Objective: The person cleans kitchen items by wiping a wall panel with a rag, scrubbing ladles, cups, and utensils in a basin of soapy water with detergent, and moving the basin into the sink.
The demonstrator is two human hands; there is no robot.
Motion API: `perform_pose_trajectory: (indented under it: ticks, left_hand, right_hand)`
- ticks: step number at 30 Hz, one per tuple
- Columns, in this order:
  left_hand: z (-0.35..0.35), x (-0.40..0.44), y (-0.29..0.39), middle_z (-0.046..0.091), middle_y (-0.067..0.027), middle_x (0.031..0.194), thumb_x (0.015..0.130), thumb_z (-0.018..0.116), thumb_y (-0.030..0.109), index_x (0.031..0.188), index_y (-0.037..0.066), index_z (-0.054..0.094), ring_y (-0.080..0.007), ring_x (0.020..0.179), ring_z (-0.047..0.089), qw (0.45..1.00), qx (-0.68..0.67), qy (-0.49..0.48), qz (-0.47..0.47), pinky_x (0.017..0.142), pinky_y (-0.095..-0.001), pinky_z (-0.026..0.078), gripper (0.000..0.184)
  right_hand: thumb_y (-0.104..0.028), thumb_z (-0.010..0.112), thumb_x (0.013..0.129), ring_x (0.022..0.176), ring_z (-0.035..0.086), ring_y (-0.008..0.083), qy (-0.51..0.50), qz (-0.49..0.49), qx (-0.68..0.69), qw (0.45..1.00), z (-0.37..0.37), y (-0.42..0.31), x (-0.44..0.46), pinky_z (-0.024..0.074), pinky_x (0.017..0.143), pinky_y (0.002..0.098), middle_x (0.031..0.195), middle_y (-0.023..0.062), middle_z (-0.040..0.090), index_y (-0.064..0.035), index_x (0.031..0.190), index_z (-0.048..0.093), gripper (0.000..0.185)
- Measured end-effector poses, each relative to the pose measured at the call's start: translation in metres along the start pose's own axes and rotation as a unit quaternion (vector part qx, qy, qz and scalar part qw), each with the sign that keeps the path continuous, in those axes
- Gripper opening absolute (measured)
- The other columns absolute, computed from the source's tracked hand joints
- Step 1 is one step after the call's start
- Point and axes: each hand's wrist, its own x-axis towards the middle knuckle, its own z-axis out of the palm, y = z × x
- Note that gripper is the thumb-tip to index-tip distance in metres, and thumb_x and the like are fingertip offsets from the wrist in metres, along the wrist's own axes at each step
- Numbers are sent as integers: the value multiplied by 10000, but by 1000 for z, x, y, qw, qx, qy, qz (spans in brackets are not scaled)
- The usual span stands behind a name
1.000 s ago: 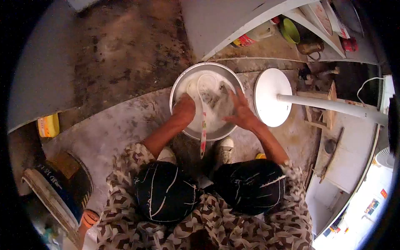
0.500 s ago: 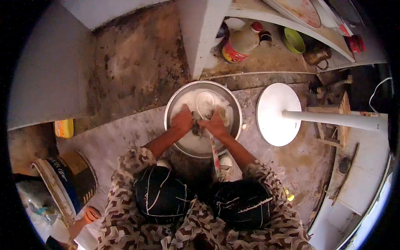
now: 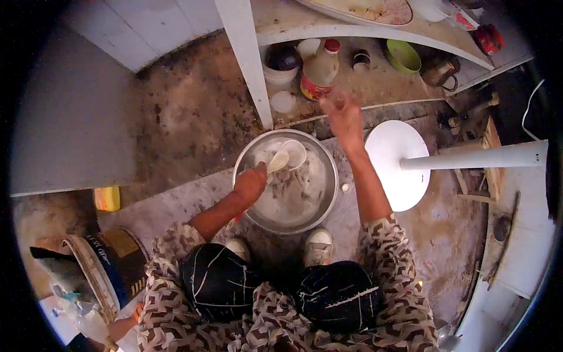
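My left hand [image 3: 251,184] is closed at the left rim of a metal basin [image 3: 239,202] and grips a pale ladle [image 3: 293,154]. The ladle's bowl is over the cloudy, foamy water; a red bit of what looks like its handle shows below my forearm. My right hand [image 3: 346,122] is raised beyond the basin's far right rim, in front of a bottle with a red cap [image 3: 321,70]. Its fingers are smeared by motion, so whether they hold anything cannot be made out.
A white round-topped stand [image 3: 390,182] lies on its side right of the basin. A green bowl [image 3: 403,56] and a dark cup [image 3: 361,58] sit on the shelf. A yellow container [image 3: 107,199] stands at left. Another person's hand [image 3: 138,312] shows by a bucket [image 3: 111,264].
My right hand has left the basin and moved up and right toward the shelf. My left hand now grips the ladle, its handle swung to the left. The view has shifted slightly.
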Motion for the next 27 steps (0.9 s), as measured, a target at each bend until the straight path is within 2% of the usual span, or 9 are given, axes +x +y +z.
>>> perform_pose_trajectory:
  ticks: [2, 5, 9, 11, 15, 17, 21, 24, 27]
  left_hand:
    - [0, -1, -1, 580, -260, 711, 766, 445, 86, 986, -38, 498, -382, 684, 598, 1000, -17, 1, 15, 611, -475, 475, 259]
    - [6, 0, -6, 579, -269, 729, 754, 442, 72, 943, -33, 518, -384, 681, 595, 997, -57, 18, 40, 612, -471, 475, 229]
    - [6, 4, -11, 600, -232, 750, 768, 451, 60, 901, -25, 523, -312, 619, 600, 985, -137, -109, -10, 570, -422, 484, 174]
    - [5, 5, -10, 577, -148, 698, 786, 503, 93, 888, 11, 517, -233, 546, 555, 916, -357, -161, -89, 504, -356, 463, 132]
    - [-8, 3, 3, 534, -82, 635, 846, 479, 131, 843, 11, 493, -132, 473, 484, 722, -649, -189, -149, 433, -286, 421, 120]
    - [-13, 2, 5, 517, -74, 620, 855, 467, 141, 839, 15, 494, -139, 457, 469, 706, -657, -199, -175, 417, -284, 405, 129]
    - [-12, 2, -3, 515, -73, 623, 873, 441, 165, 830, 22, 493, -150, 452, 466, 663, -691, -226, -179, 409, -282, 399, 158]
    - [-17, 2, -2, 518, -69, 625, 880, 419, 162, 836, 31, 493, -155, 454, 471, 667, -664, -237, -243, 415, -282, 407, 157]
    - [-12, 2, -5, 520, -69, 630, 883, 403, 140, 850, 28, 489, -151, 456, 472, 711, -633, -228, -203, 421, -284, 415, 145]
  right_hand:
    - [-225, 622, 777, 721, 582, 188, 57, -12, -27, 998, -1, -6, 25, 460, 663, 329, 832, 131, 602, 9, 938, 587, 286]
    - [-235, 622, 779, 726, 566, 172, 5, -13, -129, 992, -6, -13, 49, 447, 648, 316, 827, 126, 599, 26, 928, 583, 304]
    - [-240, 611, 797, 725, 529, 131, 91, -16, 55, 994, 5, 33, 66, 416, 661, 273, 817, 51, 591, 0, 910, 596, 266]
    - [-227, 602, 811, 719, 512, 114, 76, 57, 193, 977, -14, 28, 63, 400, 669, 244, 815, 10, 583, -21, 902, 605, 225]
    - [-175, 586, 828, 713, 497, 75, 75, 76, 211, 972, -37, 29, 54, 383, 667, 214, 808, -26, 569, -41, 913, 604, 160]
    - [-150, 580, 832, 713, 489, 60, 55, 84, 222, 970, -50, 41, 56, 377, 655, 203, 802, -28, 569, -44, 917, 602, 138]
    - [-148, 559, 851, 836, 530, 111, 34, 176, 428, 886, -75, 41, 41, 423, 750, 272, 920, 16, 591, -48, 1002, 572, 182]
    - [-140, 543, 860, 846, 524, 116, 2, 178, 477, 860, -84, 51, 34, 432, 737, 289, 898, 2, 570, -83, 960, 555, 116]
    - [-142, 539, 862, 837, 516, 112, -47, 147, 505, 849, -91, 56, 29, 431, 724, 286, 880, -3, 558, -99, 934, 548, 83]
